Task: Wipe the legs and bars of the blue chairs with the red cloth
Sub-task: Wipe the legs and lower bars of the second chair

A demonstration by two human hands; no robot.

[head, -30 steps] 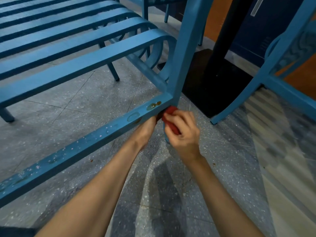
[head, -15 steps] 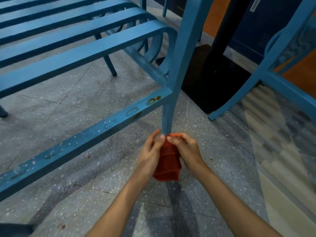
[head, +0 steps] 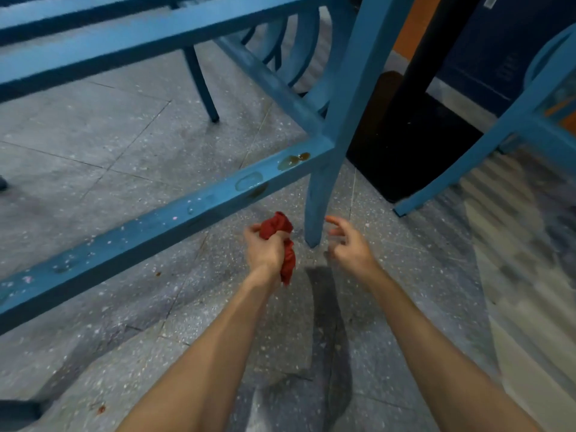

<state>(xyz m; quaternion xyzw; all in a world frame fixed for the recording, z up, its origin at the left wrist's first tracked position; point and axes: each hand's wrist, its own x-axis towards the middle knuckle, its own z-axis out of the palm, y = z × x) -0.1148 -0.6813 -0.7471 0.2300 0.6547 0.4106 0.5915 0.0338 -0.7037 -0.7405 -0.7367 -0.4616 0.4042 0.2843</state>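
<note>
A blue chair leg (head: pixel 321 198) comes down to the speckled floor in the middle of the view. A long blue lower bar (head: pixel 162 226) joins it from the left, spotted with pale specks and brownish stains near the joint. My left hand (head: pixel 265 251) grips the bunched red cloth (head: pixel 282 241) just left of the leg's foot, apart from it. My right hand (head: pixel 349 244) hovers just right of the leg with loosely curled fingers and holds nothing.
A black table post on a dark base plate (head: pixel 414 145) stands behind the leg. A second blue chair's leg (head: pixel 461 163) slants down at the right. Blue seat slats (head: pixel 124 35) cross the top left, with more chair legs (head: pixel 199 82) beyond.
Both hands held the cloth together below the leg half a second ago. The right hand has let go and moved right of the leg; the left hand keeps the cloth, now bunched.
</note>
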